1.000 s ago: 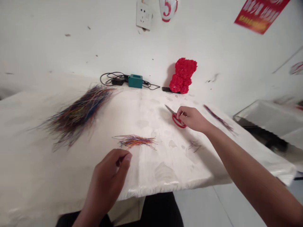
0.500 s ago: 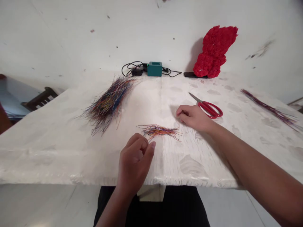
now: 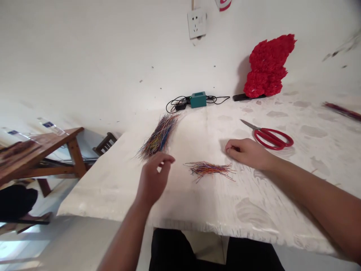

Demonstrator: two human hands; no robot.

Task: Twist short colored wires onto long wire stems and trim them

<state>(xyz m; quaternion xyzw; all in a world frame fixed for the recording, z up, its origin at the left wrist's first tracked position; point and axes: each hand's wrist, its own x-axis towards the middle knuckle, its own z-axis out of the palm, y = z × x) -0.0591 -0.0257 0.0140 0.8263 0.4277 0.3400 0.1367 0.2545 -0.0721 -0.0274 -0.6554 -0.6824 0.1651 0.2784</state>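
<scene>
Off-white sheeting covered the worktop (image 3: 107, 180). Large wire bundle (image 3: 159, 137) lay left and far; its splayed, crossing ends could snag, dragging extra strands along. Left hand (image 3: 153, 177) was half-curled at the bundle's near end; contact, or a held strand, could not be told. Right hand (image 3: 248, 152), curled nearly closed, nothing visible in it, sat near the scissors (image 3: 263, 133). These lay to its right, tip pointing left and far; a careless wrist could bump them. Small wire pile (image 3: 210, 168), between the hands, showed no tie; brushing might scatter it.

No legible text — blue labels (image 3: 48, 124) too blurry, red-and-white wall sign (image 3: 225, 5) only partly in view
</scene>
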